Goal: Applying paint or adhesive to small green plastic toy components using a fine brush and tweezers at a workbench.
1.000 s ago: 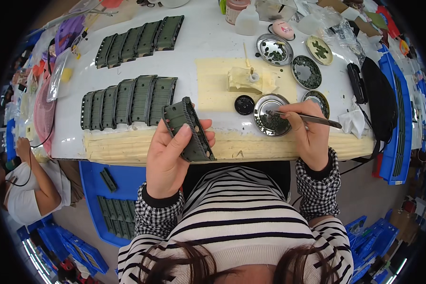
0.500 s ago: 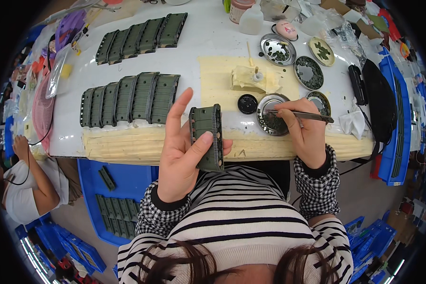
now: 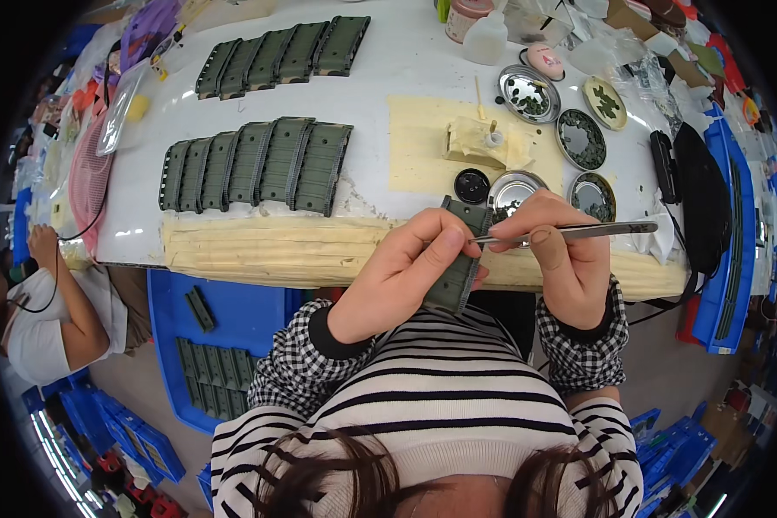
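Metal tweezers (image 3: 609,230), grasped by the right hand (image 3: 576,261), have moved from the round silver dish (image 3: 507,193) to the ribbed green rectangular panel (image 3: 451,285), best kept still, that the left hand (image 3: 403,270) pinches over the white table (image 3: 129,223)'s front edge.

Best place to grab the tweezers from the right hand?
Probably pinch the rear end of the tweezers, coming from the person's right: it juts past the right hand, slim and free, while the tip end is close to the left hand, which holds the green piece.
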### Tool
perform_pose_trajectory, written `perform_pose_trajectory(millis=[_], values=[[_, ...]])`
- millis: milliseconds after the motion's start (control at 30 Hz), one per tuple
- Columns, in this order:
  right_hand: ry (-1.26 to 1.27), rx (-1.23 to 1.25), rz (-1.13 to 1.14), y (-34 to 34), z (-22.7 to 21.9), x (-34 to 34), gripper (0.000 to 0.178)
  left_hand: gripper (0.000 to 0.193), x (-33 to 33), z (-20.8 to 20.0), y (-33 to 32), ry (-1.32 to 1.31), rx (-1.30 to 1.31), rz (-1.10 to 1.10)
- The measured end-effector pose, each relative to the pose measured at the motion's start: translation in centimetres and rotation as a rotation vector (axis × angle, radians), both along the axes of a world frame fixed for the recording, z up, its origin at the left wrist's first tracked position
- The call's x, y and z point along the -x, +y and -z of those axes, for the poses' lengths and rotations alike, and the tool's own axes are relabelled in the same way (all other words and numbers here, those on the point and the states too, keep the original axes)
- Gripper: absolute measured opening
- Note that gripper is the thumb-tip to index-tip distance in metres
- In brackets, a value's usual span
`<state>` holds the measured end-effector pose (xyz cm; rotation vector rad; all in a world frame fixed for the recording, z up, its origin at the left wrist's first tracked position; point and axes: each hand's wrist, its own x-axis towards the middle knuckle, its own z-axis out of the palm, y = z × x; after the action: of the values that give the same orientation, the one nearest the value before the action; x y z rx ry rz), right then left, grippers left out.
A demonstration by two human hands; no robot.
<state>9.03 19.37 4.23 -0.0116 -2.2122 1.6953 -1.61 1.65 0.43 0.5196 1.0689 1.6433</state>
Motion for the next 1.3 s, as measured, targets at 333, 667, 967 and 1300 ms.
perform_pose_trajectory(millis=[333,667,967,1300], values=[[0.088,-0.068,0.012,-0.6,0.1,0.0,0.016,0.026,0.2,-0.3,-0.5,-0.225,0.007,-0.038],[0.122,-0.24,-0.093,-1.7,0.3,-0.6,0.034,0.028,0.3,-0.8,-0.6,-0.271,-0.106,-0.097],[0.203,-0.537,-0.119,-1.5,-0.1,0.1,0.043,0.026,0.2,-0.8,-0.7,-0.312,-0.074,-0.125],[0.188,-0.532,-0.118,-1.7,0.0,0.0,0.044,0.027,0.1,-0.9,-0.8,-0.337,-0.081,-0.115]])
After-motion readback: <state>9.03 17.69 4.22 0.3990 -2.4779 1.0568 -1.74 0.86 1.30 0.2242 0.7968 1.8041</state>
